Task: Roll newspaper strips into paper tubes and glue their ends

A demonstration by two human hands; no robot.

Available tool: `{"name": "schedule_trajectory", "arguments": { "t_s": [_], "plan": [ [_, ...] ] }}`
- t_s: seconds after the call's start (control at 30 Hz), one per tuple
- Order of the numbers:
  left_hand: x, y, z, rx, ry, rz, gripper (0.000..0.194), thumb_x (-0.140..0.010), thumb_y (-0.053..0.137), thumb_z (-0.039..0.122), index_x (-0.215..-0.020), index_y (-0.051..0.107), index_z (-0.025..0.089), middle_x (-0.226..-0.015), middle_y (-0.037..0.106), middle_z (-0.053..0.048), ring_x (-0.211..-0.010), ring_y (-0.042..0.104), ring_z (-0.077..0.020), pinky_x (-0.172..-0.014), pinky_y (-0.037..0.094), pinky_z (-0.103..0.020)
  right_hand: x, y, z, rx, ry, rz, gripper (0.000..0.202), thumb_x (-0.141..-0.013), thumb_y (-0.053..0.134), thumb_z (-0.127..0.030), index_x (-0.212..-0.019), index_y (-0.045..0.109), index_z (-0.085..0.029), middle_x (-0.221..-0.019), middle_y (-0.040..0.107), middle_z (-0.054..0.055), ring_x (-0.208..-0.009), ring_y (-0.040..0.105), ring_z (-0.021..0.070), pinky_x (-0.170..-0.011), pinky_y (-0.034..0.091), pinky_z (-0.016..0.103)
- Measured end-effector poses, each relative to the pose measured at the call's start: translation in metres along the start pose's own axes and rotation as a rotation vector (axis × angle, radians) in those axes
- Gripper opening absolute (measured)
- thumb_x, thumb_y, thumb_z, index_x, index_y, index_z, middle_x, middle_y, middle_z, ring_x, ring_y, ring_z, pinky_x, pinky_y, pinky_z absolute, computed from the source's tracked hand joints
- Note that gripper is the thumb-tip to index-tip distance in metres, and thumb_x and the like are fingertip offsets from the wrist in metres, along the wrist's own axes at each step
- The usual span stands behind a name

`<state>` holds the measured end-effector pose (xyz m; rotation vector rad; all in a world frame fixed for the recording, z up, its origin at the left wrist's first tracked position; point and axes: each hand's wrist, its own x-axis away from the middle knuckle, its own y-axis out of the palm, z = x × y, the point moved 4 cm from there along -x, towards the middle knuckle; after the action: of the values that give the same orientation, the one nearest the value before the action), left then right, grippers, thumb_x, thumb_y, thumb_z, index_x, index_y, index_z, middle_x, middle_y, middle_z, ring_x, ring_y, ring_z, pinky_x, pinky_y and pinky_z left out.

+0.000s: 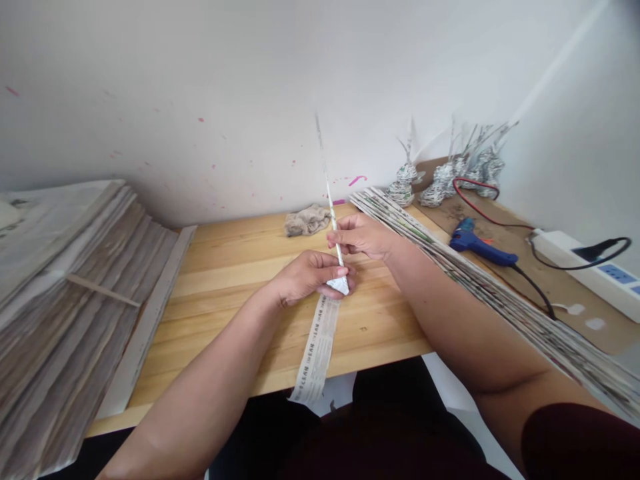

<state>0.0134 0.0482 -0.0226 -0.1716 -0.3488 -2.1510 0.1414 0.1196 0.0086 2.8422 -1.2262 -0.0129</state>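
Note:
A thin paper tube (325, 170) stands tilted a little left, its upper end blurred against the wall. My right hand (357, 237) pinches it partway up, thumb and fingers closed around it. Lower down, my left hand (320, 275) is closed on the folded, pointed paper at the tube's bottom end. From there a printed newspaper strip (317, 347) runs down over the wooden table (215, 273) and hangs past its front edge.
Stacked paper strips (95, 280) fill the left side. A crumpled cloth (307, 221) lies behind my hands. Rolled paper tubes (450, 267), a blue glue gun (480, 247), a power strip (590, 267) and woven paper figures (403, 185) are on the right.

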Motion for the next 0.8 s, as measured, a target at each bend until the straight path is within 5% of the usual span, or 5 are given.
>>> {"name": "schedule_trajectory", "arguments": {
  "t_s": [0.2, 0.53, 0.67, 0.8],
  "plan": [
    [0.001, 0.001, 0.001, 0.017, 0.006, -0.029, 0.04, -0.075, 0.08, 0.041, -0.102, 0.075, 0.013, -0.097, 0.076, -0.015, -0.09, 0.072, -0.0242, -0.077, 0.059, -0.037, 0.007, 0.002, -0.002, -0.014, 0.035, -0.252, 0.034, -0.081, 0.075, -0.041, -0.094, 0.071, -0.01, -0.065, 0.06, 0.001, -0.056, 0.052, 0.0073, -0.041, 0.029, 0.017],
    [0.0, -0.004, 0.004, -0.034, 0.003, 0.062, 0.044, -0.07, 0.083, 0.044, -0.098, 0.075, 0.011, -0.092, 0.076, -0.014, -0.085, 0.071, -0.0216, -0.072, 0.059, -0.033, 0.004, 0.002, -0.002, 0.077, 0.058, -0.091, 0.034, -0.071, 0.082, -0.041, -0.078, 0.064, -0.013, -0.063, 0.059, -0.001, -0.052, 0.051, 0.0065, -0.04, 0.026, 0.017],
    [0.0, -0.006, 0.007, -0.044, 0.022, 0.146, 0.044, -0.066, 0.085, 0.045, -0.091, 0.074, 0.011, -0.085, 0.075, -0.011, -0.079, 0.07, -0.0185, -0.067, 0.057, -0.028, 0.009, 0.007, -0.008, 0.28, 0.022, -0.175, 0.027, -0.075, 0.078, -0.034, -0.089, 0.065, -0.014, -0.073, 0.065, 0.0, -0.062, 0.058, 0.0098, -0.052, 0.041, 0.02],
    [-0.002, -0.01, 0.006, -0.053, 0.041, 0.234, 0.043, -0.063, 0.087, 0.041, -0.086, 0.07, 0.01, -0.082, 0.074, -0.009, -0.076, 0.07, -0.0167, -0.069, 0.058, -0.028, 0.009, 0.006, -0.008, 0.481, -0.024, -0.111, 0.022, -0.077, 0.074, -0.029, -0.09, 0.063, -0.015, -0.083, 0.068, 0.003, -0.076, 0.063, 0.0148, -0.067, 0.05, 0.027]
  ]
}}
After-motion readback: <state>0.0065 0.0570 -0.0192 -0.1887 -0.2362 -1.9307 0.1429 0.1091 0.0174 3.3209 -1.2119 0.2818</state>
